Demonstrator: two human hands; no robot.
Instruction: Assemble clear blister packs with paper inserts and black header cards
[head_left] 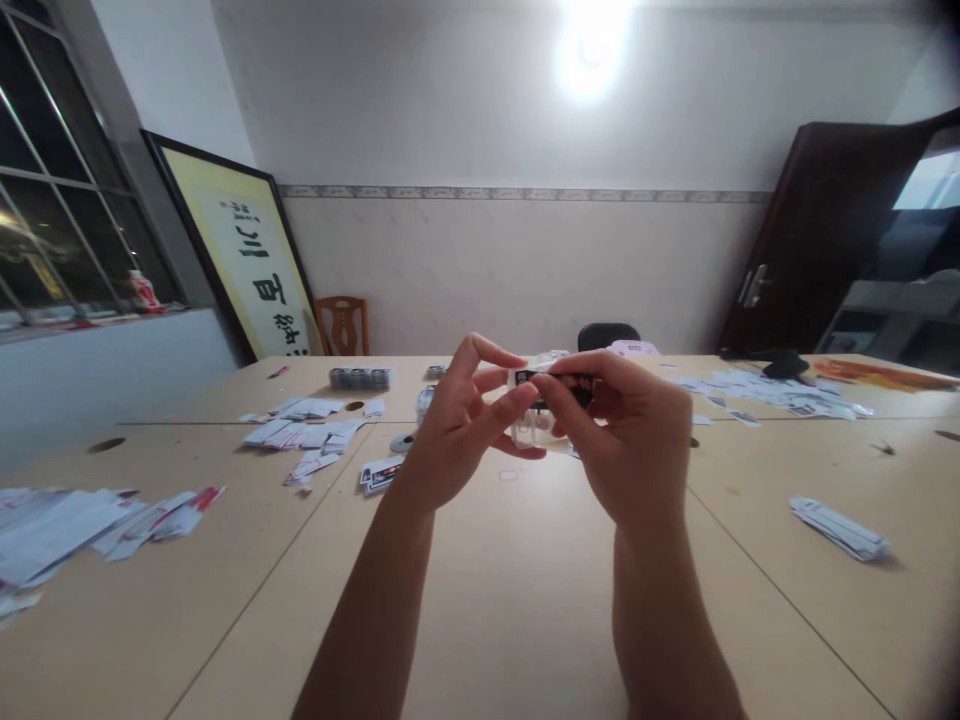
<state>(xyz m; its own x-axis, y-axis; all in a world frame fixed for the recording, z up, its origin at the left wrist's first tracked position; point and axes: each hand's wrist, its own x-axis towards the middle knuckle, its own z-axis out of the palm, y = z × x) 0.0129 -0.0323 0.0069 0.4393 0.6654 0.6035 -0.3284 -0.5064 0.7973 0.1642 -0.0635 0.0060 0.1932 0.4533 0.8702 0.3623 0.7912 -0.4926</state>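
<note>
Both hands meet above table (525,600) centre: small dark item (559,381) in clear wrapper pinched by right hand (626,440) fingertips, left hand (457,425) fingers half curled against it. Grip best kept light at edges. Card piles (307,435) at 10 o'clock.

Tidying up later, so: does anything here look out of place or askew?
Yes. Paper slips lie scattered loosely over the table, with another heap at its left edge. A framed calligraphy panel leans tilted against the wall instead of hanging.
</note>
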